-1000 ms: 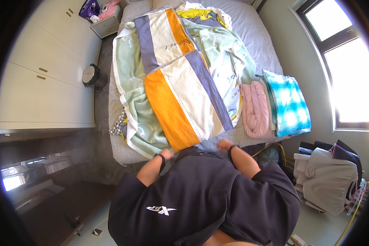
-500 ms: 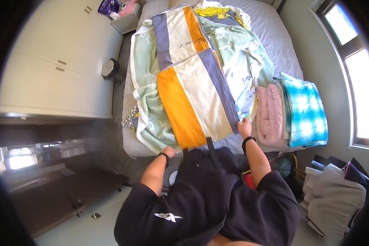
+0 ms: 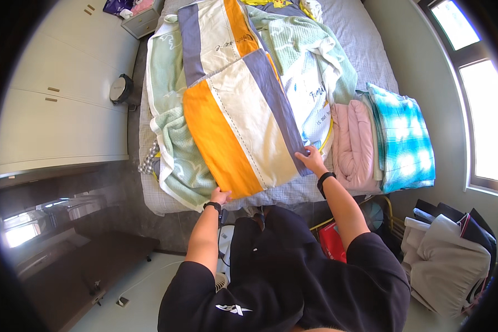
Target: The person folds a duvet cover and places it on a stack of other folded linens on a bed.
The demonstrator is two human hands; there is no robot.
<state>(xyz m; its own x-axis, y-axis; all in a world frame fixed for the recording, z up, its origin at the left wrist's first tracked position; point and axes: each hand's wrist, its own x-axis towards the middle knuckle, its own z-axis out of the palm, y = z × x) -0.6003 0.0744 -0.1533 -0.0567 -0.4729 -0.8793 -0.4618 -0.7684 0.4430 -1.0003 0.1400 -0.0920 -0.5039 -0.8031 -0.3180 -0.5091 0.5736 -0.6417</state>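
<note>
A folded cotton cloth (image 3: 243,127) with broad orange, cream and grey stripes lies across the bed, its upper part folded in the same stripes. My left hand (image 3: 220,197) is closed on its near orange corner at the bed's front edge. At the grey right corner, my right hand (image 3: 313,160) pinches the cloth between thumb and fingers. Beneath the cloth spreads a pale green blanket (image 3: 193,166) with a white border, showing on both sides. A white printed cloth (image 3: 314,110) lies just beyond my right hand.
To the right sit a rolled pink quilt (image 3: 351,144) and a folded blue checked cloth (image 3: 401,144). Grey cloth (image 3: 445,260) is heaped by the wall below the window. A round bin (image 3: 120,88) stands left of the bed (image 3: 373,50), near the white cabinets (image 3: 66,122).
The view has shifted, so the bed sits further left and higher. My hands still hold the cloth's near corners, and my legs and the floor show more between my arms.
</note>
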